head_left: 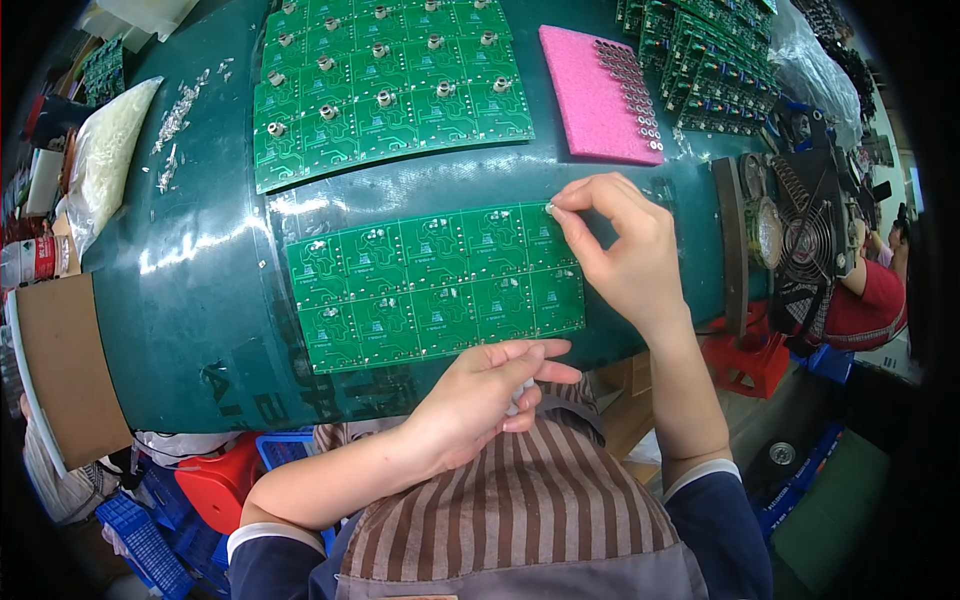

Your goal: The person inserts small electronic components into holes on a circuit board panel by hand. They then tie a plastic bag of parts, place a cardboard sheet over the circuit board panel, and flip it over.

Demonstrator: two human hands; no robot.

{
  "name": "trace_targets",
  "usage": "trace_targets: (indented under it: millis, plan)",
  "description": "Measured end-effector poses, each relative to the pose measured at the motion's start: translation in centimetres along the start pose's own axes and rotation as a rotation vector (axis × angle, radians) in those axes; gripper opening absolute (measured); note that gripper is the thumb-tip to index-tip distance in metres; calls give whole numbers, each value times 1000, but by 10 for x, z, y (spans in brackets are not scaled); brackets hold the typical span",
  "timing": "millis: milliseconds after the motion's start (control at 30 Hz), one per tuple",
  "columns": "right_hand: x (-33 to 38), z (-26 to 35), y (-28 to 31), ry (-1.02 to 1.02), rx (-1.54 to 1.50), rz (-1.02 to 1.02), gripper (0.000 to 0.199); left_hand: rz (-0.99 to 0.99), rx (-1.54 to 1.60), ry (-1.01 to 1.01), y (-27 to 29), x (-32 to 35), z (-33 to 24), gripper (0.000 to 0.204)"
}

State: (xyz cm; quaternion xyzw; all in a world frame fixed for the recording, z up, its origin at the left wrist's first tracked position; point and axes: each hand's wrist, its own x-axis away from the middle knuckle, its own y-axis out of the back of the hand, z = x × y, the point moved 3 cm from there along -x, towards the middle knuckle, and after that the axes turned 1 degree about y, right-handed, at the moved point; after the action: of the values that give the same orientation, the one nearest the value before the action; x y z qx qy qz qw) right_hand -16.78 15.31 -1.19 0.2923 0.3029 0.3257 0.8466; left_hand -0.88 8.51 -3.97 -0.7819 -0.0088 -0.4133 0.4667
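Observation:
A green circuit board panel [465, 287] lies flat in front of me, with small clear-looking pieces standing at several spots on it. At the panel's far right corner, my right hand [640, 250] pinches a tiny whitish component [550, 208] between thumb and index finger. I cannot tell whether that component touches the board. By the near edge, my left hand [470, 395] is half curled, palm turned inward. Small whitish, clear pieces [517, 396] show between its curled fingers, while two fingers point right.
Beyond lies a larger green panel [400, 65] with metal cylindrical parts. Pink foam [590, 105] holds rows of small metal parts. Loose clear pieces [175, 125] and a plastic bag [115, 150] are at left. Stacked boards [715, 70] and a fan [808, 235] stand right, near another person's sleeve [868, 305].

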Motion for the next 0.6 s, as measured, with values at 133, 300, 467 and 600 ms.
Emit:
trace_targets:
  millis: [133,300,467,600]
  plan:
    - [-1,-2,4,40,-15,-24,8,-21,-27,16,-2,4,-3,37]
    - [-9,-25,39,-34,211,-205,7,24,52,20,-7,12,-7,35]
    - [-12,-58,48,-225,333,-271,9,80,42,-120,-10,12,-15,33]
    - [-12,-65,44,-195,363,-288,7,95,-128,-308,-13,10,-18,26]
